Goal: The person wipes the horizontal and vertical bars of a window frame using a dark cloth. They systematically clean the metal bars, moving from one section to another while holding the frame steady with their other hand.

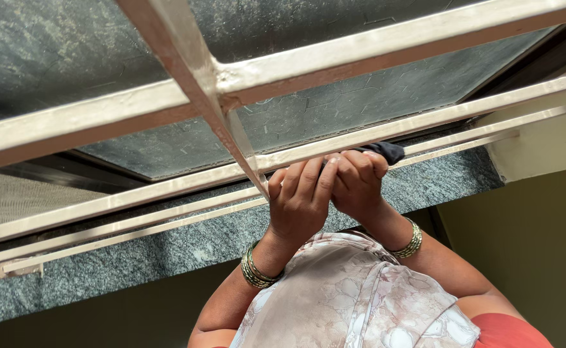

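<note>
My right hand (359,182) is closed on a dark cloth (386,151), pressed to the rail (167,187) at the sill's (134,258) back edge. Left hand (301,200) curls against the rail, holding nothing. The cloth looks soft and light; I'd keep it bunched.

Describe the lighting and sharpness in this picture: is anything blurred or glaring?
Head view: soft daylight, no harsh glare; the left hand and right hand are sharp, as are the pale metal grille bars; the dusty window pane looks dull, the wall shaded; strongly tilted framing.
</note>
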